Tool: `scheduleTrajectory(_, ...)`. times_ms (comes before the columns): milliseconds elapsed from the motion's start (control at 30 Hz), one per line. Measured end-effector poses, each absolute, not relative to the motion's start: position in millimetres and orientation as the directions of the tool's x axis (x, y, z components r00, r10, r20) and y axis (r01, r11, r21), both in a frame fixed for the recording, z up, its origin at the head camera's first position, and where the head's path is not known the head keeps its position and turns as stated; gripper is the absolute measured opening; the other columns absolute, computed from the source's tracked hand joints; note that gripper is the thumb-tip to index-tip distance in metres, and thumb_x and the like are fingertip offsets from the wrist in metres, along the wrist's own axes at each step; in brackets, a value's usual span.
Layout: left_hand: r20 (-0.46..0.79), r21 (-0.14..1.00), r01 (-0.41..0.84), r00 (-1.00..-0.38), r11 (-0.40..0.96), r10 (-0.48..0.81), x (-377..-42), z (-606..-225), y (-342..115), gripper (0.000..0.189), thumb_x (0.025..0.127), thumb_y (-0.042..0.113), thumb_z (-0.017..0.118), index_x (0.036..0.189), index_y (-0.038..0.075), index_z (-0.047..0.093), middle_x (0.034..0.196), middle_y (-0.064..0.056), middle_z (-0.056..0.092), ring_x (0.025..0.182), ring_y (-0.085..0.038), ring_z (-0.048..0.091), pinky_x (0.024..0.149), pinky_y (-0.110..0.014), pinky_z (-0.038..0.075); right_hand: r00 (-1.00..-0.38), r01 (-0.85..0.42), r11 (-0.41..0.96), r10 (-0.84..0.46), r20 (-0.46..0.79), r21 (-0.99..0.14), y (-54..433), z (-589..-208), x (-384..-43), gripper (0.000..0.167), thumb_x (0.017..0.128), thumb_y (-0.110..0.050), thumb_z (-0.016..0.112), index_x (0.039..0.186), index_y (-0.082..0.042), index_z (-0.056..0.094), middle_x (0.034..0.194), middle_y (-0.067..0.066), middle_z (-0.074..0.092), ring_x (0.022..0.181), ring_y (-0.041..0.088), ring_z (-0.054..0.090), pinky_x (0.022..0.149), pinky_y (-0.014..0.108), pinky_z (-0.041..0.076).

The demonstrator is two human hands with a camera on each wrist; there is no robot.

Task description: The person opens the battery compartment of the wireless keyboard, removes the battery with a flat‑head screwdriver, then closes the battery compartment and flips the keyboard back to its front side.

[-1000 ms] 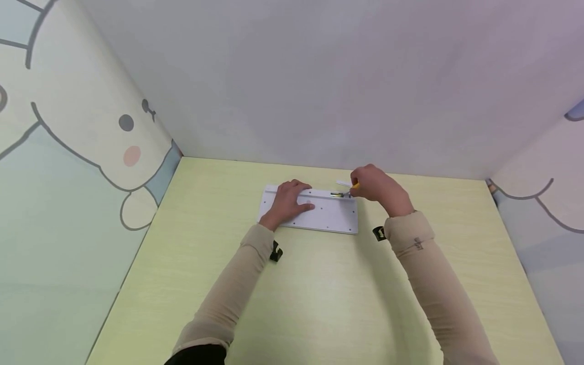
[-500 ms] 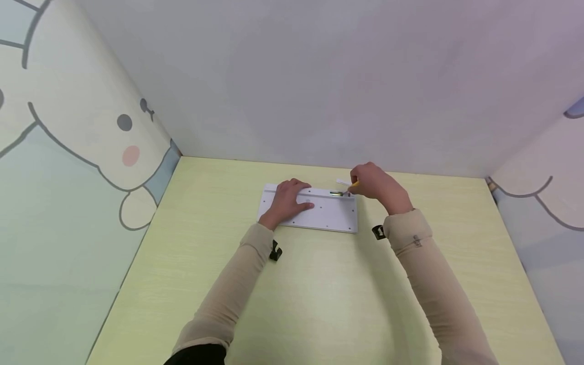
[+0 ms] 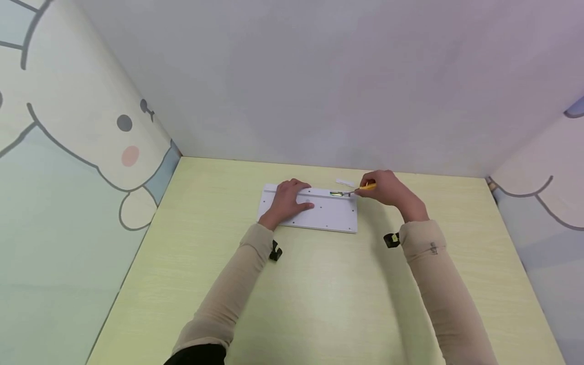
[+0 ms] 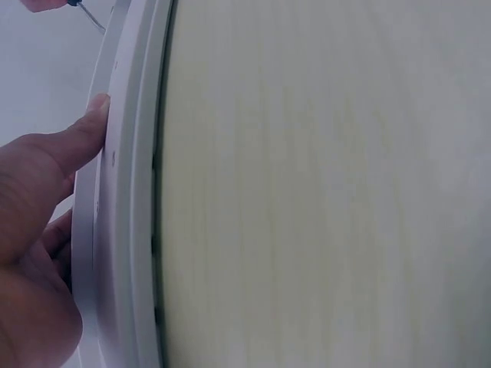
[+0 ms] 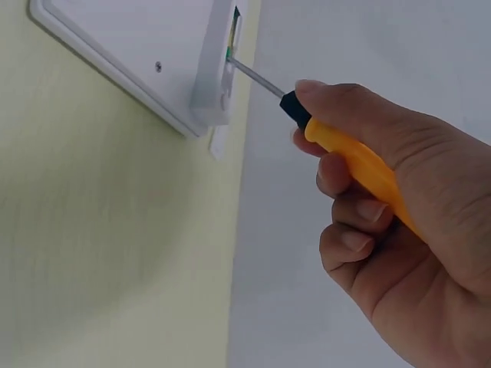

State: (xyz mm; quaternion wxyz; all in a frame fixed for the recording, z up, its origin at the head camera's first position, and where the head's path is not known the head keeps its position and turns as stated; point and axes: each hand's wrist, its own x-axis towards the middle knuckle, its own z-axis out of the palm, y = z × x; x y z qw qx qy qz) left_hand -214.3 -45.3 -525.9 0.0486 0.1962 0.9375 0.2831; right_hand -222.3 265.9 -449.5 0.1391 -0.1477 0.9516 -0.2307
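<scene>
A white keyboard [image 3: 328,218] lies underside up on the table, small screws dotting it and a raised ridge along its far edge. In the ridge's right part, an opened battery slot [image 3: 336,193] shows something green and gold inside. My left hand [image 3: 287,202] holds the keyboard's left half, thumb on its underside and fingers over the ridge. In the right wrist view, my right hand [image 5: 414,207] grips a screwdriver [image 5: 357,157] by its yellow handle, fingers curled round it. Its metal shaft [image 5: 257,77] points into the slot, the tip right at the green part.
Behind the keyboard lies a thin white strip [image 3: 344,182], close to the wall [image 3: 319,91]. The pale yellow table [image 3: 319,284] reaches toward me, with patterned side walls at left and right. Each wrist carries a small black camera mount.
My right hand has moved right and slightly toward me, and the screwdriver now lies flatter, with more of its handle and shaft showing. My left hand and the keyboard stay put.
</scene>
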Motion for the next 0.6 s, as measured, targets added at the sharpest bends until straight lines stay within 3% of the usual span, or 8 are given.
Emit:
scheduleTrajectory(367,0.022,0.554,0.34,-0.919,0.76,0.394,-212.5,-523.6,-45.0,0.059,0.09,0.042,0.077,0.14,0.015,0.061,0.138,-0.006,0.062,0.133,-0.025,0.054,0.127,-0.046,0.029,-0.954,-0.07,0.743,-0.244,-0.172,-0.666,291.7,-489.7,-212.4,0.03,0.091,-0.048,0.074,0.098,-0.019,0.074,0.106,0.008,0.069,0.093,0.024,0.055,0.077,0.033,0.045)
scheduleTrajectory(600,0.019,0.557,0.336,-0.919,0.759,0.393,-212.1,-522.8,-45.3,0.059,0.09,0.043,0.076,0.14,0.016,0.06,0.138,-0.006,0.061,0.133,-0.025,0.054,0.127,-0.046,0.028,-0.961,-0.063,0.711,-0.234,-0.151,-0.701,294.7,-499.8,-209.3,0.031,0.09,-0.049,0.075,0.1,-0.02,0.076,0.108,0.007,0.07,0.096,0.023,0.055,0.083,0.034,0.045)
